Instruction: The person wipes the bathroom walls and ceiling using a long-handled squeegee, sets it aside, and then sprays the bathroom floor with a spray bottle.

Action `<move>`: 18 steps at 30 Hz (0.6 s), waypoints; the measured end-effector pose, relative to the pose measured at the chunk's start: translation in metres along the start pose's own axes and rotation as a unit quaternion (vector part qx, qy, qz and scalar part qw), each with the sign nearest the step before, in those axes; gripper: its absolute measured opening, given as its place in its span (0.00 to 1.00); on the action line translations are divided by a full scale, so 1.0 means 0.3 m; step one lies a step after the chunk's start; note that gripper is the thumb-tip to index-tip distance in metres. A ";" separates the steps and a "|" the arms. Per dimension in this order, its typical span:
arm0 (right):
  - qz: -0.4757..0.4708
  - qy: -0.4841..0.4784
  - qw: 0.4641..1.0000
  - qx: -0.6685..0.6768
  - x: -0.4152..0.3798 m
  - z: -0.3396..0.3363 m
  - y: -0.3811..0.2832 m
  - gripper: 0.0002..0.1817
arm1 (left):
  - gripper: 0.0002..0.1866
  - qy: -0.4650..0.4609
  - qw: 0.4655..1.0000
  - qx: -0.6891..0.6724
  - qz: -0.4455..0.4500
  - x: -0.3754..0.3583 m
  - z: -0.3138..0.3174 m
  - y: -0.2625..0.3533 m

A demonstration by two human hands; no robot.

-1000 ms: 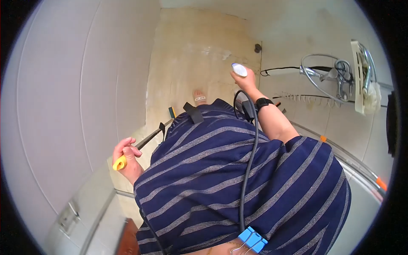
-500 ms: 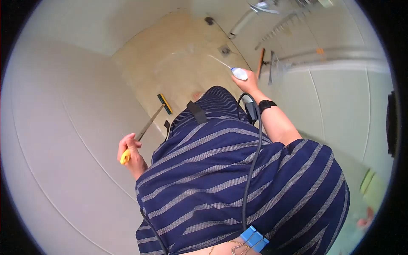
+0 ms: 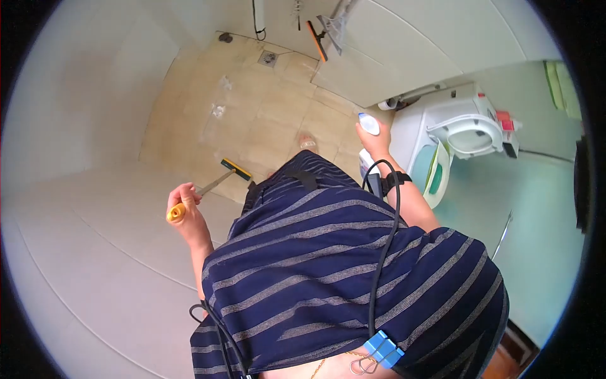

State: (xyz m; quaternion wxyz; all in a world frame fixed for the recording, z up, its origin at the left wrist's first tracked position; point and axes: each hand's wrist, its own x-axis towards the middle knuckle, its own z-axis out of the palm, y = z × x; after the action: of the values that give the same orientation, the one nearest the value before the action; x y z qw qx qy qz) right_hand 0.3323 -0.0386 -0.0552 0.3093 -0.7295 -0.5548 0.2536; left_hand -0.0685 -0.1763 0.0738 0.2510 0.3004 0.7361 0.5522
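My left hand [image 3: 187, 211] is closed around the yellow end of a long-handled floor brush [image 3: 237, 169]. The brush's green and yellow head rests on the tiled floor [image 3: 262, 107]. On the other side, my right hand [image 3: 374, 138] grips a white bottle [image 3: 368, 124] with a blue tip that points toward the floor. No stream from the bottle is visible. Two patches of white foam [image 3: 218, 111] lie on the tiles. A black band circles my right wrist.
A floor drain [image 3: 267, 59] sits near the far wall. An orange-edged squeegee [image 3: 317, 41] hangs at the upper middle. A toilet [image 3: 470, 136] with raised seat parts and a green-lined bin-like opening stands at right. One bare foot [image 3: 307, 141] shows ahead.
The view has swung right, bringing the toilet into sight. The white stream from the bottle is gone. Both hands keep their holds, and the brush handle now slants lower.
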 end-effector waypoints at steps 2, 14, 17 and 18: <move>-0.023 0.006 1.000 -0.003 -0.008 0.007 0.010 0.15 | 0.12 -0.018 1.000 0.007 0.010 -0.029 0.022 -0.001; -0.070 0.047 0.995 -0.043 0.028 0.109 -0.100 0.15 | 0.11 -0.017 0.999 0.033 0.016 -0.083 0.017 -0.020; -0.052 0.061 0.994 -0.075 0.036 0.127 -0.115 0.14 | 0.10 -0.007 0.999 0.029 0.012 -0.090 0.010 -0.025; -0.039 0.062 0.994 -0.087 0.039 0.139 -0.105 0.14 | 0.10 -0.005 1.000 0.023 0.013 -0.096 0.002 -0.028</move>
State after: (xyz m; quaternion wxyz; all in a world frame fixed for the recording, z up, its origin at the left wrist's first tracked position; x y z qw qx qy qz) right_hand 0.2851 -0.0140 -0.0609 0.2877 -0.7460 -0.5824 0.1468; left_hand -0.0495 -0.1985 0.0666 0.2409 0.3186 0.7433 0.5367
